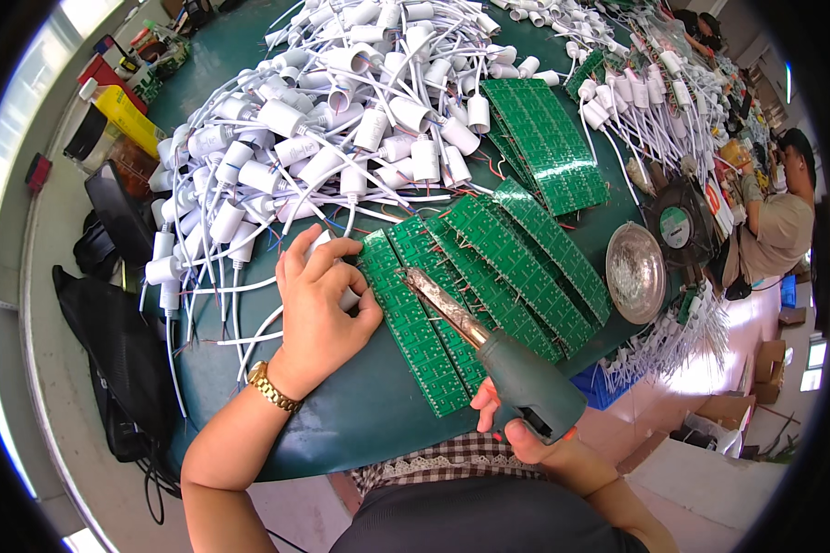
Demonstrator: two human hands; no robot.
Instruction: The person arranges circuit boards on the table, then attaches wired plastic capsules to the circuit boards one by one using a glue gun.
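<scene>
My left hand (318, 300) is closed around a white lamp socket (349, 299), mostly hidden by the fingers, beside the upper end of the nearest green circuit board panel (415, 341). From below, my right hand (524, 441) grips a dark green soldering gun (530, 382). Its metal barrel slants up and left, and the tip is at that panel's upper part, close to my left fingers. Whether the tip touches the board I cannot tell. More green panels (507, 276) lie overlapped to the right, with short wire ends standing along their edges.
A large heap of white lamp sockets with cables (341, 129) covers the far table. Further panels (549, 147) are stacked beyond mine. At right are a metal dish (635, 274) and a black round part (678, 226). A black bag (111, 359) hangs left; a co-worker (775, 221) sits right.
</scene>
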